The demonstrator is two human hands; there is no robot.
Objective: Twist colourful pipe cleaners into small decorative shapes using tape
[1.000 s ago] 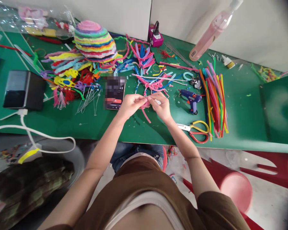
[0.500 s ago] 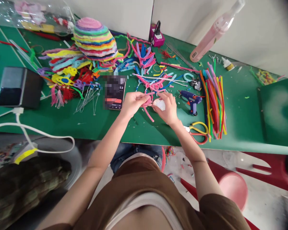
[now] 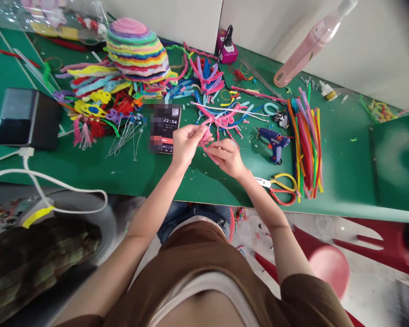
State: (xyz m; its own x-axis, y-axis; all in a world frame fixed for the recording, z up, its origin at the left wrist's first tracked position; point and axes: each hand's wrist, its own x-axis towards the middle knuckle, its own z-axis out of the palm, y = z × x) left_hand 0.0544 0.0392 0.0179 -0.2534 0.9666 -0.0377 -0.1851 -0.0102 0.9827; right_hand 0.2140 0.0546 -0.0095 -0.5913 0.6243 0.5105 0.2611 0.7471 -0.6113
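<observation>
both hands meet over the green desk (image 3: 88, 170): the left hand (image 3: 185, 144) and right hand (image 3: 226, 156) pinch a pink pipe cleaner (image 3: 207, 144), beside a phone (image 3: 164, 128), with scissors (image 3: 280, 186) near the right

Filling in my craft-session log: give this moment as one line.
left hand: pinching pink pipe cleaner | right hand: gripping same piece | over green table | phone beside left hand
</observation>
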